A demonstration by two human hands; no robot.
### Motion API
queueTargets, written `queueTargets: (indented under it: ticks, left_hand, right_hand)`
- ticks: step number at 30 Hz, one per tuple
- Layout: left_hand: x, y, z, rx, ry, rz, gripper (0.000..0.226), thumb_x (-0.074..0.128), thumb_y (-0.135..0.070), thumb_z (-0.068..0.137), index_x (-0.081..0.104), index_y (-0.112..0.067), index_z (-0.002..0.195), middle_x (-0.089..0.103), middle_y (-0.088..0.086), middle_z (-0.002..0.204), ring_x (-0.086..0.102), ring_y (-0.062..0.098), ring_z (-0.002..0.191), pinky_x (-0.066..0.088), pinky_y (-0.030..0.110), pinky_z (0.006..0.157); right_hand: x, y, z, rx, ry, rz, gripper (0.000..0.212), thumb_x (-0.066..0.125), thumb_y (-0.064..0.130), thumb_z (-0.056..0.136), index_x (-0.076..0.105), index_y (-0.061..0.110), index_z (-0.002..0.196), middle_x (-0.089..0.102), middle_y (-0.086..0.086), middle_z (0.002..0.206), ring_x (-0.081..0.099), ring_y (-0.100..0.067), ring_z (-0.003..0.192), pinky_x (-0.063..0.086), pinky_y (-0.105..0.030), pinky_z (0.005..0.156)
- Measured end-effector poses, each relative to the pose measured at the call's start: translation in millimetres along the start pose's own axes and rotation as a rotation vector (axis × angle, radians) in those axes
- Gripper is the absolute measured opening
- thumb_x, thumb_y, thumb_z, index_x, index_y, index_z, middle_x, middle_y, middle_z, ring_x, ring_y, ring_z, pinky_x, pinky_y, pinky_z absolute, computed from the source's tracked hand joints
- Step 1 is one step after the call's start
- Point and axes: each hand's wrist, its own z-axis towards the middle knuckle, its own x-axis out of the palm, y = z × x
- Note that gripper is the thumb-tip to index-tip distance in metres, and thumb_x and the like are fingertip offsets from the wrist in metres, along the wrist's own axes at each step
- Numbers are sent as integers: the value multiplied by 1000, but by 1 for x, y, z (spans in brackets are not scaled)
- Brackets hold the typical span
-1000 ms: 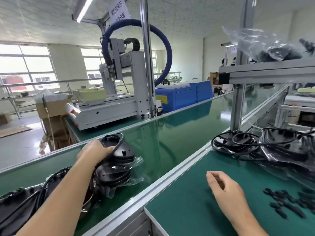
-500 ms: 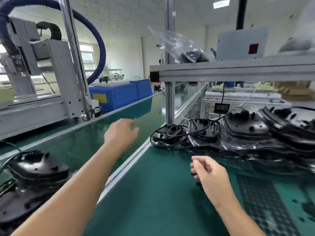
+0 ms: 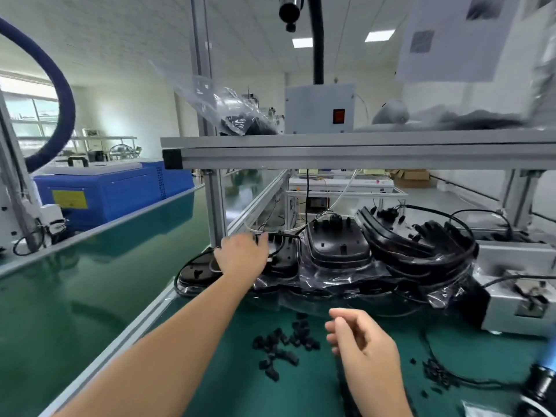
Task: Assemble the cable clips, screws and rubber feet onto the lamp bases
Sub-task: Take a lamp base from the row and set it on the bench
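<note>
Black lamp bases (image 3: 337,245) with cables lie in clear plastic bags in a row at the back of the green work mat (image 3: 240,386). My left hand (image 3: 240,255) is stretched out to the left end of the row, its fingers resting on one lamp base (image 3: 284,258), thumb spread. Whether the fingers curl round its edge is hidden. A further base (image 3: 195,270) lies flat just left of that hand. My right hand (image 3: 361,344) hovers over the mat, loosely curled and holding nothing. Several small black cable clips (image 3: 282,344) lie scattered between my arms.
An aluminium shelf (image 3: 331,149) crosses just above the bases and carries a plastic bag (image 3: 237,115) of black parts. A grey metal fixture (image 3: 517,296) stands at the right, and a blurred black tool (image 3: 541,386) is at the bottom right. The green conveyor belt (image 3: 90,281) runs along the left.
My view has swung right from the conveyor to the bench. My left hand left the bagged bases on the belt and reached across to the row of bases. My right hand stayed hovering.
</note>
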Motion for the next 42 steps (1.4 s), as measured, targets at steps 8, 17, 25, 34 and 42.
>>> queueTargets:
  ticks: [8,17,25,34,42]
  left_hand:
    - [8,-99,-7,-168,693,-539,69,55,-74,75,58,-11,105,61,12,108,69,25,55,52,24,47]
    - [13,-79,-18,-481,628,-1026,50,83,-50,67,65,-13,96,68,3,71,57,15,48,31,13,34]
    - [-39,-8,-89,-265,499,-1145,65,80,-58,60,70,-7,99,77,5,85,72,18,69,54,27,61]
    - [-48,26,-129,-244,602,-1017,83,42,-86,62,74,-17,96,76,-4,95,72,18,89,53,32,82]
    - [-65,15,-34,-532,972,-1594,76,33,-61,96,47,8,125,64,35,111,70,40,90,59,53,66]
  right_hand:
    - [-5,-3,8,70,-93,37,24,56,11,94,67,32,87,71,12,80,66,-6,72,55,-33,72]
    - [-11,1,10,104,-118,80,22,52,12,97,65,29,93,71,11,80,65,-5,71,55,-28,69]
    - [-18,20,8,149,79,223,45,43,69,75,57,47,111,69,16,98,67,0,87,55,-29,72]
    - [-8,29,-6,246,283,265,56,70,44,76,57,22,126,75,9,101,72,-11,91,59,-25,70]
    - [-19,39,-39,208,383,207,49,72,32,75,59,24,122,73,12,107,70,-7,98,54,-15,73]
